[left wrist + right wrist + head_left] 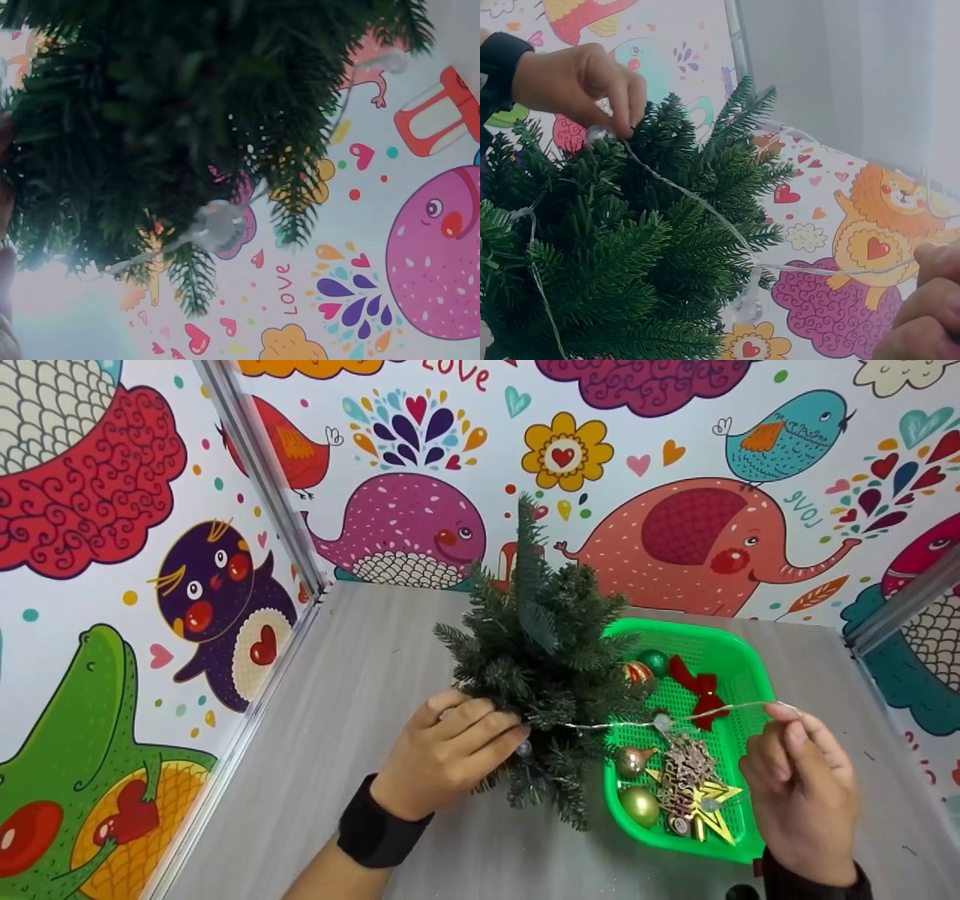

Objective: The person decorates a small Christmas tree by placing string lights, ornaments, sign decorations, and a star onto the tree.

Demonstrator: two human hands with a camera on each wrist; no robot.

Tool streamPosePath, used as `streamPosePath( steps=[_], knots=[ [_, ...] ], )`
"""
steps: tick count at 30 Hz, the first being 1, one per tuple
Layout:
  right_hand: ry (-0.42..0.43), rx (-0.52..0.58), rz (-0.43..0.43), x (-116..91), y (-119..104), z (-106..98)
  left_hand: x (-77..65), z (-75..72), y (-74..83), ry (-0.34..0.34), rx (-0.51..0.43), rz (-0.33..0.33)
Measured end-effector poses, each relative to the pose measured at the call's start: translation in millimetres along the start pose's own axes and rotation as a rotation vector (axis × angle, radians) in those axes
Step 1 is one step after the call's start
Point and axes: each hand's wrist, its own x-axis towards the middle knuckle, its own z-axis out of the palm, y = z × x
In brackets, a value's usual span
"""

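Note:
A small green artificial Christmas tree (547, 675) stands upright on the table. My left hand (450, 746) is at the tree's left front branches. In the right wrist view, its thumb and fingers pinch a clear string-light wire (686, 193) against the foliage. My right hand (806, 787) is over the right side of a green basket and pinches the same wire between thumb and index finger. The stretch between the hands is nearly straight, with a clear bulb (661, 723) hanging from it. Another bulb (219, 225) hangs at the branches in the left wrist view.
The green basket (761, 675) sits right of the tree. In it lie a red bow (703, 690), a green ball (654, 663), gold baubles (640, 807), a gold star (720, 802) and a glittery lettered ornament (684, 772). Cartoon-printed panels (637, 457) enclose the table.

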Motion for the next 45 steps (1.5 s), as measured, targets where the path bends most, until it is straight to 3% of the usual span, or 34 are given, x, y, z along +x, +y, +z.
streamPosePath(
  steps=[8, 12, 16, 21, 25, 27, 29, 32, 35, 37, 41, 43, 45],
  knots=[
    [-0.028, 0.13, 0.114, 22.2, -1.9, -13.1, -7.6, 1.5, 1.9, -0.087, 0.09, 0.027],
    [-0.029, 0.01, 0.132, 36.9, -3.2, -16.9, -7.0, 3.7, 1.1, -0.032, 0.078, 0.029],
    [-0.012, -0.367, 0.163, 61.6, -8.7, -18.0, -2.8, 4.2, -1.5, 0.086, 0.011, 0.025],
    [-0.039, -1.03, 0.342, 105.9, -16.4, -16.6, -0.1, 8.5, -8.9, 0.302, -0.173, -0.048],
    [-0.146, -1.403, 0.38, 140.1, -8.6, -15.1, -5.1, 14.0, -20.0, 0.48, -0.394, -0.232],
    [-0.215, -1.501, 0.324, 155.1, -0.6, -15.8, -7.5, 13.5, -29.6, 0.545, -0.475, -0.376],
    [-0.306, -1.589, 0.232, 169.1, 7.6, -15.2, -8.8, 12.0, -44.1, 0.567, -0.532, -0.532],
    [-0.431, -1.695, 0.093, 188.7, 19.2, -12.8, -11.4, 12.6, -70.9, 0.503, -0.577, -0.796],
    [-0.509, -1.778, 0.026, 204.8, 30.3, -7.8, -15.5, 20.8, -97.6, 0.339, -0.606, -1.02],
    [-0.544, -1.843, -0.002, 212.7, 39.0, -4.0, -19.5, 29.7, -111.9, 0.203, -0.607, -1.128],
    [-0.58, -1.941, -0.035, 222.5, 58.1, 6.3, -24.0, 48.5, -133.1, -0.05, -0.646, -1.223],
    [-0.577, -1.918, 0.016, 226.5, 66.0, 11.5, -23.5, 56.8, -140.5, -0.143, -0.683, -1.229],
    [-0.572, -1.822, 0.096, 231.2, 71.8, 16.3, -20.8, 63.2, -145.2, -0.21, -0.727, -1.226]
  ],
)
